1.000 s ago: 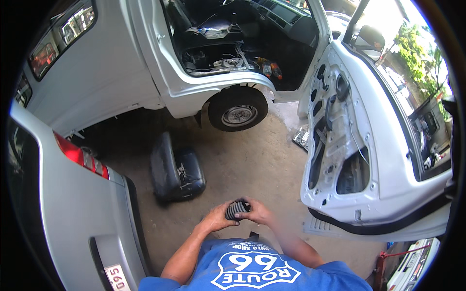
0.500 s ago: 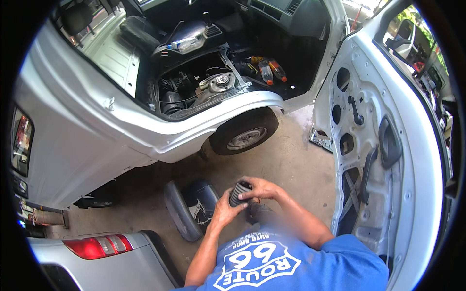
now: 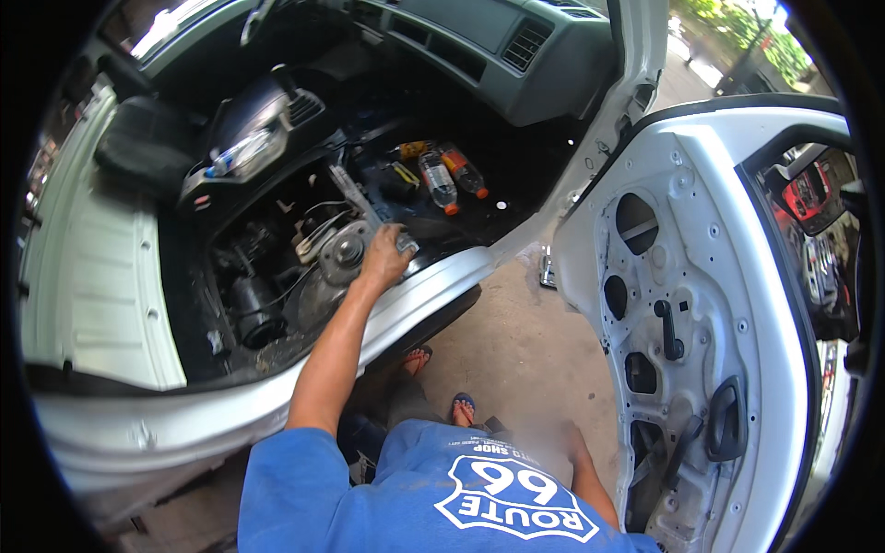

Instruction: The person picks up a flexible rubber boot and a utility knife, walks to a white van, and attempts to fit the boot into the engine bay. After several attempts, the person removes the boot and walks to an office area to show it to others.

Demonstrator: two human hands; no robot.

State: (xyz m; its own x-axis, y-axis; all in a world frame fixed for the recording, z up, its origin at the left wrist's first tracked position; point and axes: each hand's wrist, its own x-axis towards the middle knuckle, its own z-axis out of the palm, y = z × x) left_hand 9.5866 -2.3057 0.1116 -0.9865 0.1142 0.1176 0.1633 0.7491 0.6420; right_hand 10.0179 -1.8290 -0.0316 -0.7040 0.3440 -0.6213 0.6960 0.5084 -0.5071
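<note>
My left hand (image 3: 385, 255) reaches into the van's cab, its fingers bent over the corner of the metal frame (image 3: 407, 243) around the open compartment under the seat. Beside it sits a round strut mount (image 3: 348, 250) with a nut in its centre. A black cylindrical part (image 3: 258, 318) stands deeper in the compartment. My right forearm (image 3: 593, 479) hangs low at my side, near the opened door. The right hand is lost in a blur, so its fingers and anything in them cannot be made out. No ribbed rubber boot shows.
The white door (image 3: 687, 276), stripped of its trim, stands open on the right. Plastic bottles (image 3: 439, 182) lie on the cab floor. A black seat (image 3: 147, 143) is tipped back at the left. The white sill (image 3: 433, 281) runs between me and the compartment.
Both hands held a black ribbed rubber boot; it is now out of sight. I have moved closer to the cab. My left hand went to the frame, my right dropped to my side.
</note>
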